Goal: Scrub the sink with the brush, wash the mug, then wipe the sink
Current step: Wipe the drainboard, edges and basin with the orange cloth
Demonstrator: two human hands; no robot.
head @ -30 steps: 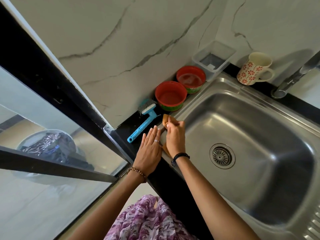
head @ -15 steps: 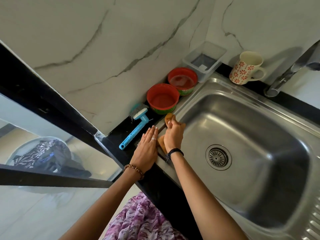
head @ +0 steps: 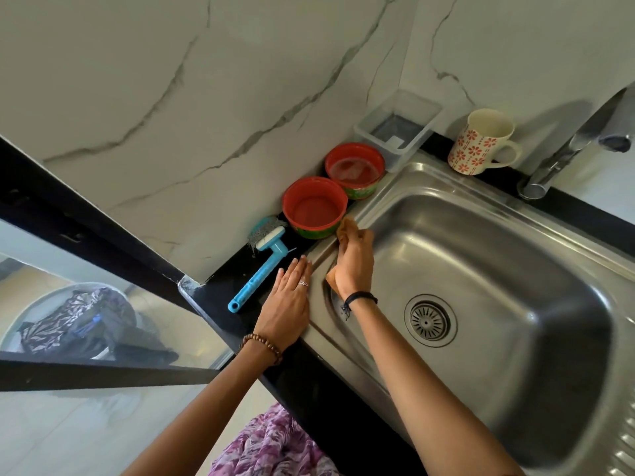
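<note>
At frame centre the right hand (head: 354, 266) presses a tan cloth (head: 346, 226) onto the steel sink (head: 488, 214) rim, while the left hand (head: 290, 300) lies flat on the glossy black bench (head: 220, 290)

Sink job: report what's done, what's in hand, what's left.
Done, apparently: the brush lies set aside on the counter, and the mug stands by the tap. In hand: the right hand presses a brown cloth on the sink rim; the left hand rests flat. Left: the remaining rim and basin.
</note>
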